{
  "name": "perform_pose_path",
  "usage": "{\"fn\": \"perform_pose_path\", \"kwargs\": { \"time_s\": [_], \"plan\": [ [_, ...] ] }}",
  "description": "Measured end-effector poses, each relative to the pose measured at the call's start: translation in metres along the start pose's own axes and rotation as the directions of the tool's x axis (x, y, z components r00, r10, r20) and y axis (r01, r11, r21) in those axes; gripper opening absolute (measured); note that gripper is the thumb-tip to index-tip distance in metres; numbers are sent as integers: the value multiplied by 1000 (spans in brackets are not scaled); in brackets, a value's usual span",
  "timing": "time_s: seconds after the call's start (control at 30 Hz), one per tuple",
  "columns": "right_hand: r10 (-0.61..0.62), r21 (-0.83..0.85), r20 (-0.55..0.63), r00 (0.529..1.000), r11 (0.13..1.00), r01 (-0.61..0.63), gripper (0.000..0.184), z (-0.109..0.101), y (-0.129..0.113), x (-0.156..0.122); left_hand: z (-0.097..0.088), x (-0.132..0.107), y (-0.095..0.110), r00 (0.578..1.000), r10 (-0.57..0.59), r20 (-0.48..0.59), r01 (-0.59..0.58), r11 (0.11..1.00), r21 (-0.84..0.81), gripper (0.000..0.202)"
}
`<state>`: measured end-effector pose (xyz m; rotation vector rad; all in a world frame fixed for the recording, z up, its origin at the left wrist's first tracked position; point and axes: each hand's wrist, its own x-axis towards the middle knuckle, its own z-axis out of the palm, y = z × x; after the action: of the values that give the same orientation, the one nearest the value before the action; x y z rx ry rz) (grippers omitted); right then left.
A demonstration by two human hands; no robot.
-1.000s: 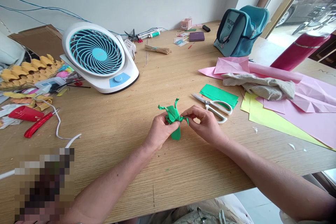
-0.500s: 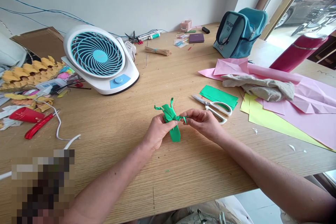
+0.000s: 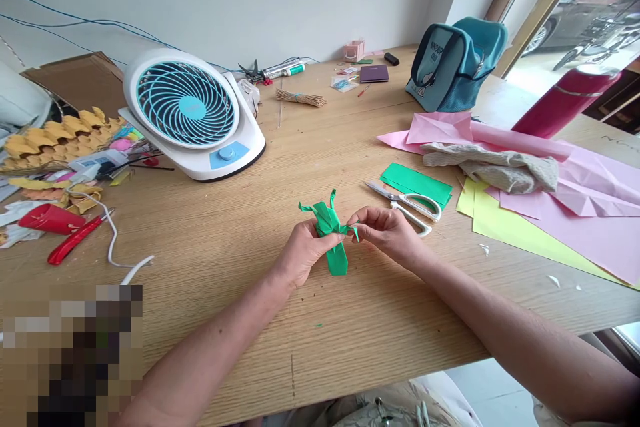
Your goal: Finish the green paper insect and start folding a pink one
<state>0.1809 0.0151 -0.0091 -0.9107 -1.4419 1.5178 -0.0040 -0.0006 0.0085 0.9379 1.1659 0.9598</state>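
A green folded-paper figure point(image 3: 327, 217) with thin twisted limbs is held over the wooden table. My left hand point(image 3: 305, 250) pinches its middle, thumb on top and the fingers mostly hidden beneath. On its right side, my right hand point(image 3: 387, 233) has thumb and forefinger closed on a thin bent paper limb. A wide flat strip of the figure points down toward me, and two curled limbs stick up at its far end. White-handled scissors point(image 3: 407, 205) lie just beyond my right hand, partly over some green paper sheets point(image 3: 417, 180).
A white and blue fan point(image 3: 193, 113) stands at the back left. Red-handled cutters point(image 3: 75, 240) and a red cup point(image 3: 50, 218) lie at left. On the right are yellow paper point(image 3: 520, 237), pink paper point(image 3: 595, 213), grey gloves point(image 3: 500, 167), a teal bag point(image 3: 445, 67) and a red bottle point(image 3: 565, 100).
The paper figure has shifted slightly right and toward me in my left hand. Both hands keep their pinch, and my right fingertips have moved a little on the limb.
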Motion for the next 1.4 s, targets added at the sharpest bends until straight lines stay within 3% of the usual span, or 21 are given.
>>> {"fn": "perform_pose_path", "kwargs": {
  "time_s": [0.13, 0.33, 0.7, 0.93, 1.07, 1.23, 1.4],
  "plan": [
    [-42, -34, -5, 999, 999, 42, 35, 1, -1, 1, -1, 0, -1, 1000, 12, 5, -12, 1000, -3, 22],
    [0, -67, -32, 999, 998, -2, 34, 2, 0, 1, -1, 2, -4, 999, 46, -6, -46, 999, -5, 24],
    [-13, -119, -28, 1000, 993, 10, 30, 9, -1, -5, -2, 3, -6, 986, 169, 9, -168, 972, 163, 22],
    [-21, 63, 17, 1000, 998, 19, 34, 9, -1, -4, -3, 2, -3, 985, 170, 31, -172, 976, 130, 17],
    [9, 64, 27, 1000, 998, -11, 33, 6, -3, -5, -2, 2, 0, 987, 160, 14, -161, 979, 124, 17],
    [-37, 22, -28, 999, 999, 38, 33, 4, -6, -4, -3, 2, -1, 984, 179, 4, -177, 971, 161, 20],
    [-27, 124, -118, 993, 991, 41, 37, 7, -2, -1, -2, 2, -4, 982, 187, 32, -190, 968, 167, 19]
  ]
}}
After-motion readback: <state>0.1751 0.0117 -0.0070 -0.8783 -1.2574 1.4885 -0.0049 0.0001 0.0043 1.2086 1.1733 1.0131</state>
